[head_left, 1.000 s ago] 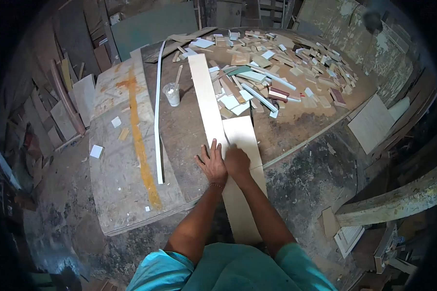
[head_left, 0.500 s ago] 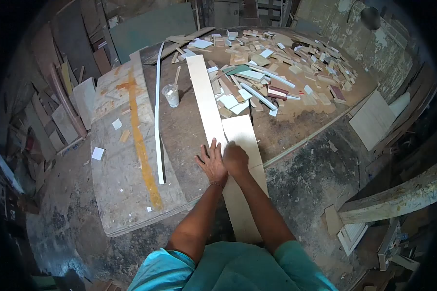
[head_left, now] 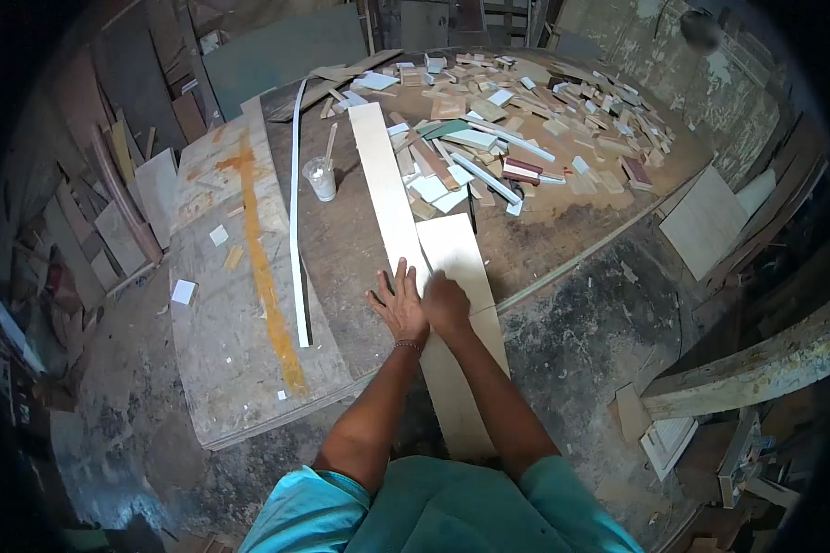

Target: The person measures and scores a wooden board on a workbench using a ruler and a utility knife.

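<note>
My left hand (head_left: 400, 306) lies flat with its fingers spread, pressing on a long, narrow pale wooden strip (head_left: 381, 175). Just to its right, my right hand (head_left: 447, 302) is closed in a fist over a wider pale board (head_left: 450, 241). A thin, dark, slender end seems to poke out ahead of that fist, along the line where strip and board meet; its kind is too blurred to make out. The wider board runs back beneath my right forearm, past the table's near edge. A thin line crosses it beside my right hand.
Many small wood offcuts (head_left: 563, 120) cover the far side of the brown table (head_left: 341, 240). Left of the strip stand a plastic cup (head_left: 321, 182) with a stick in it and a long white strip (head_left: 296, 212). A curved painted beam (head_left: 747, 369) rises at right.
The whole view has shifted slightly. My left hand keeps its place on the strip, and my right fist stays beside it, still blurred.
</note>
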### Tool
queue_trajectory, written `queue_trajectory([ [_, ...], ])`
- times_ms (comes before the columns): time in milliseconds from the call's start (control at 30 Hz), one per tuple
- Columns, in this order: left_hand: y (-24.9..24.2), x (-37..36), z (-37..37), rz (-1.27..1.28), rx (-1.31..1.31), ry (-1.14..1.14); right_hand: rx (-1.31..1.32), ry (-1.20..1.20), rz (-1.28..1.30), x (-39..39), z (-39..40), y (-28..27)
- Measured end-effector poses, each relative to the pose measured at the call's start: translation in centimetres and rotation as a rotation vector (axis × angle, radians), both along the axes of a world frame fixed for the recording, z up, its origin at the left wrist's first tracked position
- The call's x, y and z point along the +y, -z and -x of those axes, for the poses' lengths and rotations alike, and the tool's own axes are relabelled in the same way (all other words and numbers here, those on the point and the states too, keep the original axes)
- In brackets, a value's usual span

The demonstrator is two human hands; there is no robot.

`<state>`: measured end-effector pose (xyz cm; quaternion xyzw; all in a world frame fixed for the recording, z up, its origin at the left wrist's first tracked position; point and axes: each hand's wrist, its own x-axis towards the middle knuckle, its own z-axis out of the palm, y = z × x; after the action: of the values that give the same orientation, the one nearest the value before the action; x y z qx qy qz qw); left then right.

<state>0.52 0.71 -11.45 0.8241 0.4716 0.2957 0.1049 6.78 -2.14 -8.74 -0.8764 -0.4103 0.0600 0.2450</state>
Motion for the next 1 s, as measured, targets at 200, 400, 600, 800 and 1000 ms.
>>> queue_trajectory([
  [200,0.2,0.1,0.2,0.002,0.004,0.028,-0.064,-0.089,0.062,0.0,-0.2,-0.9],
  [400,1.2,0.5,0.3,-0.002,0.041,-0.001,0.028,0.003,0.141,-3.1,1.9,-2.2],
  [600,0.6,0.7,0.0,-0.031,-0.03,-0.002,0.037,-0.059,0.018,2.8,-0.4,-2.7],
  [800,1.5,0.8,0.0,-0.031,-0.02,-0.001,0.098,0.006,0.227,-3.7,2.0,-2.3],
  [1000,0.8,0.3,0.1,-0.022,-0.046,0.01,0.02,-0.033,0.006,2.3,-0.5,-1.8],
])
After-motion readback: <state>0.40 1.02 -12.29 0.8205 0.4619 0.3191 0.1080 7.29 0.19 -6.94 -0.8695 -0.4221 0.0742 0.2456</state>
